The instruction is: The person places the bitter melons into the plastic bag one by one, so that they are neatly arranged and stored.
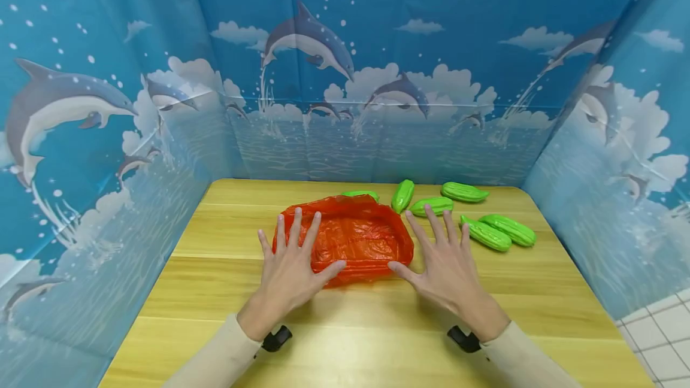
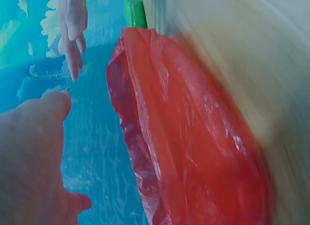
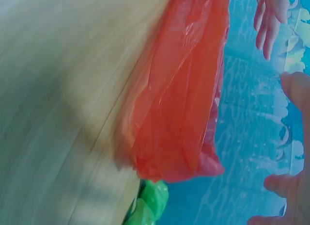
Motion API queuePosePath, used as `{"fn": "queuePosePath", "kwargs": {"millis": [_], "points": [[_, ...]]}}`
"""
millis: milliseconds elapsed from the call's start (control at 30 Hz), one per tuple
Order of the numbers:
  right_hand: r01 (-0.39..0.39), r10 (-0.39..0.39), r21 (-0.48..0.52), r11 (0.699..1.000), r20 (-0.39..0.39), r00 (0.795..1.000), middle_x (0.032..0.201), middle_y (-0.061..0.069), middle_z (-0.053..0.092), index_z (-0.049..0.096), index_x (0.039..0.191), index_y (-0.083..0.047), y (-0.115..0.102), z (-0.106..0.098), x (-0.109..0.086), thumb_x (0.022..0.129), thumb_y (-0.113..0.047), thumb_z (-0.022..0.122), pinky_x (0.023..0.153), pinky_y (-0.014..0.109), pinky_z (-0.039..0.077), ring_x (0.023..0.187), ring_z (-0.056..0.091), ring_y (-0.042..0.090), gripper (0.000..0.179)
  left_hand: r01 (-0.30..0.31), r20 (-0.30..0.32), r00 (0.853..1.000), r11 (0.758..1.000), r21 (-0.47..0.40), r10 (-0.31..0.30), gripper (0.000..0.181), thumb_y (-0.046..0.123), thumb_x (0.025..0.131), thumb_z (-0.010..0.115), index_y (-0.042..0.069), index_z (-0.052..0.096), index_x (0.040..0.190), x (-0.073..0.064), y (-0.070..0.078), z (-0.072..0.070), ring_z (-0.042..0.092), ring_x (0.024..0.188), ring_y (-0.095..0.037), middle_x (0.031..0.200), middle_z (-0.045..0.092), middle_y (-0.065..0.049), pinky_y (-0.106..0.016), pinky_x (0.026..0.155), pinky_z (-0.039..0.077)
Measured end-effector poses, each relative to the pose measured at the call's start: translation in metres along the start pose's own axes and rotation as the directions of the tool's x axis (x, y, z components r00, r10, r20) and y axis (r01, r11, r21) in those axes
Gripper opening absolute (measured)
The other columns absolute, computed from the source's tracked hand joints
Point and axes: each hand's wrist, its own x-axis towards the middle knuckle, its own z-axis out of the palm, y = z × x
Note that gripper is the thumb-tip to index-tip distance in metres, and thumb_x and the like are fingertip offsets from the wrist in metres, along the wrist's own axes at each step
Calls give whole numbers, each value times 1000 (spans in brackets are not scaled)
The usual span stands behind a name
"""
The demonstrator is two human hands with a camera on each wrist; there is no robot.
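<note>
Left hand [image 1: 291,273] and right hand [image 1: 447,271] flank the bag [image 1: 358,235], lower centre of frame, both grips released, splayed; a light touch should best hold it wide.

bag [image 1: 356,238] on table [image 1: 350,340] | left hand [image 1: 291,268] at its left, right hand [image 1: 446,268] right | vegetables [image 1: 465,192] behind and rightward

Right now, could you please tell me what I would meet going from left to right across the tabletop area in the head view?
Going by their middles: left hand → red plastic bag → right hand → rightmost green vegetable-shaped item.
</note>
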Motion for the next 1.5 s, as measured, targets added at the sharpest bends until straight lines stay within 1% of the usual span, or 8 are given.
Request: {"fn": "queuePosePath", "kwargs": {"millis": [300, 467, 600, 733, 800, 933, 1100, 1500], "points": [[-51, 51, 55, 997, -6, 999, 190, 23, 33, 32, 187, -32, 31, -4, 5, 107, -71, 70, 135, 88, 25, 170, 33, 62, 96, 85, 19, 996, 993, -80, -84, 113, 91, 104, 55, 33, 8, 190, 16, -26, -1, 0, 181, -59, 198, -4, -15, -95, 135, -5], [-66, 68, 55, 996, -26, 997, 183, 27, 41, 39, 184, -25, 59, -6, 4, 109, -66, 71, 122, 89, 38, 157, 45, 65, 90, 132, 35, 991, 983, -131, -128, 113, 83, 107, 62, 29, 9, 190, 24, -46, 2, 4, 180, -61, 198, -3, -19, -94, 136, 2], [-85, 87, 55, 995, -33, 996, 179, 30, 45, 43, 181, -23, 81, -7, 2, 109, -62, 73, 110, 91, 45, 149, 50, 68, 87, 157, 66, 987, 972, -177, -148, 113, 77, 108, 64, 29, 3, 190, 28, -59, 4, 13, 179, -63, 197, 0, -23, -91, 137, 18], [-95, 97, 40, 995, -36, 995, 171, 33, 51, 47, 179, -19, 101, -8, 2, 109, -60, 75, 98, 88, 51, 139, 56, 69, 85, 174, 94, 983, 958, -226, -156, 115, 69, 109, 70, 28, 0, 190, 30, -69, 4, 27, 173, -67, 196, 5, -27, -90, 127, 41], [-98, 99, 25, 995, -38, 994, 166, 34, 54, 50, 177, -16, 111, -8, 1, 109, -59, 76, 93, 85, 53, 133, 59, 69, 85, 174, 102, 983, 954, -246, -153, 115, 64, 110, 72, 25, 1, 190, 31, -71, 5, 35, 168, -70, 195, 8, -30, -90, 121, 47], [-111, 111, 1, 994, -31, 993, 158, 36, 57, 54, 172, -12, 132, -6, -2, 107, -53, 81, 85, 81, 56, 123, 62, 68, 81, 162, 108, 985, 946, -282, -136, 114, 52, 111, 76, 19, 2, 190, 31, -75, 6, 45, 163, -68, 192, 18, -34, -84, 124, 49], [-130, 131, -7, 991, 34, 991, 155, 42, 54, 55, 170, -10, 156, -3, -5, 108, -46, 82, 85, 82, 54, 124, 58, 71, 77, 145, 106, 987, 939, -311, -117, 112, 36, 111, 79, 17, 2, 190, 30, -79, 9, 52, 161, -61, 189, 28, -33, -76, 127, 52], [-104, 107, -28, 994, 101, 989, 147, 43, 58, 59, 164, -5, 185, 3, -6, 105, -26, 85, 84, 79, 54, 120, 58, 68, 68, 79, 95, 994, 933, -351, -49, 112, 7, 106, 81, 16, 7, 190, 36, -85, 12, 44, 169, -57, 191, 31, -26, -71, 133, 47]]}}
